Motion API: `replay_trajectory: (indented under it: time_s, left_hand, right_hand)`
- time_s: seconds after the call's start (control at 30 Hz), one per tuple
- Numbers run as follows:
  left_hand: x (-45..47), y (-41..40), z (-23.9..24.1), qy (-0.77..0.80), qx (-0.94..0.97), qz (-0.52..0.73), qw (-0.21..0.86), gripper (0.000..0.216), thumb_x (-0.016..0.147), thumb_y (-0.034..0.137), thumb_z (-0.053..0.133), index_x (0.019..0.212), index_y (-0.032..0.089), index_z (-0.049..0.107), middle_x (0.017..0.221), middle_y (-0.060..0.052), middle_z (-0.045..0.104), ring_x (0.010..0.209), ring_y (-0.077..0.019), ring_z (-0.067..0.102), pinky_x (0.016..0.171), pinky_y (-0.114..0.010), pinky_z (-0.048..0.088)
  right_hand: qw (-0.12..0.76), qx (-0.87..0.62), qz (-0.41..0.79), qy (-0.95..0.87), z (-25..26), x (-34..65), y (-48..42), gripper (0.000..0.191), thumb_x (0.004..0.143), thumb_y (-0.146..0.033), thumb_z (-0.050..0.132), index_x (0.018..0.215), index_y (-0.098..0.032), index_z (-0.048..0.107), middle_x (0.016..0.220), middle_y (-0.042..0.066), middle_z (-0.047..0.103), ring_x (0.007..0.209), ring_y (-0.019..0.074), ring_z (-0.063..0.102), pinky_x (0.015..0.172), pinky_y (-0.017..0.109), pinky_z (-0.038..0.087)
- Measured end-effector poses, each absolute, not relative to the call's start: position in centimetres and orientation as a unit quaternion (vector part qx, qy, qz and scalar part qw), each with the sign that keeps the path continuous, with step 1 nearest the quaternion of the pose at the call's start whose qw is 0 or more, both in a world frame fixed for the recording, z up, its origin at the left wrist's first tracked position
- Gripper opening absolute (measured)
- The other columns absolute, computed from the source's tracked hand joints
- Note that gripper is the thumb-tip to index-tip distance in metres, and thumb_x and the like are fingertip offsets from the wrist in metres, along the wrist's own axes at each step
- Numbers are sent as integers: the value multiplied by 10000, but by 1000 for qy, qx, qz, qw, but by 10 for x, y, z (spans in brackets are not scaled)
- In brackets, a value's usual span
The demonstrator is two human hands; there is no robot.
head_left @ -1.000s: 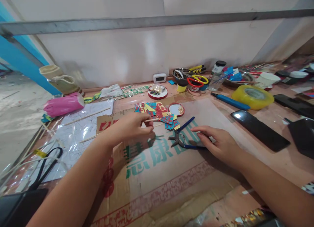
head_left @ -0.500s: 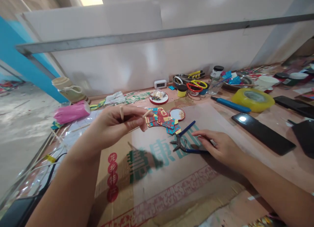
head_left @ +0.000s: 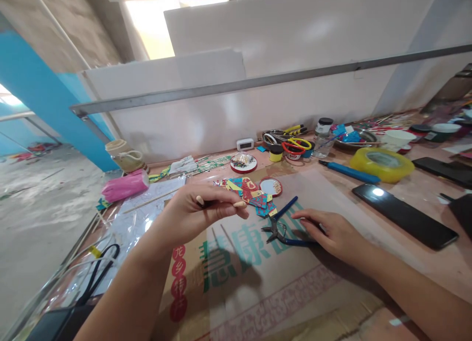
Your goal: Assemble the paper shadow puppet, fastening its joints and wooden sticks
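My left hand (head_left: 201, 210) is raised above the cardboard sheet (head_left: 254, 277), fingers pinched round two thin wooden sticks (head_left: 217, 201) whose ends poke out on both sides. My right hand (head_left: 328, 230) rests flat on the cardboard, fingers stretched out and touching a handle of the blue-handled pliers (head_left: 282, 225). Just beyond the pliers lies a pile of colourful printed paper pieces (head_left: 249, 191), with a small round red-rimmed lid (head_left: 271, 186) beside it.
A yellow tape roll (head_left: 381, 164), a blue knife (head_left: 350, 172) and a dark phone (head_left: 403, 215) lie to the right. Scissors, jars and bowls stand along the back wall. At the left are a pink roll (head_left: 125, 186), plastic sheets, more sticks and black scissors (head_left: 98, 274).
My left hand picked the sticks up off the table and lifted them, shifting its grip. The view tilted upward. My right hand stayed by the pliers.
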State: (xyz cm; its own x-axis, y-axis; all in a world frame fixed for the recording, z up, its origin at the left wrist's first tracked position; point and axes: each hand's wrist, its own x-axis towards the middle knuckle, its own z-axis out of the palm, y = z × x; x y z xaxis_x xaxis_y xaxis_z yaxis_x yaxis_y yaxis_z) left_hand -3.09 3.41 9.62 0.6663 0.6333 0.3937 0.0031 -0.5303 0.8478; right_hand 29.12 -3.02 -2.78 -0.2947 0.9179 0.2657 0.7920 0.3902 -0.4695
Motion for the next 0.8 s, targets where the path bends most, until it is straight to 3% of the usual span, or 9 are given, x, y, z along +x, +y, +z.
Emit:
replay_trajectory:
  time_s: [0.37,0.8]
  left_hand:
    - [-32,33,94,219,790,334,464,147,925,283,642,908,174,738,826,-50,785,793,-162,740,747,-258,601]
    - [-30,33,92,194,779,312,508,146,965,243,582,943,182,713,854,-35,782,815,-139,735,770,-230,576]
  right_hand:
    - [270,-530,123,-794,-24,289,-31,284,959,-222,442,1116,-215,678,1008,76,779,853,214,751,731,302,578]
    - [266,-524,128,-799,-25,290,-30,287,969,-228,440,1132,-218,677,1028,75,778,882,214,751,747,302,576]
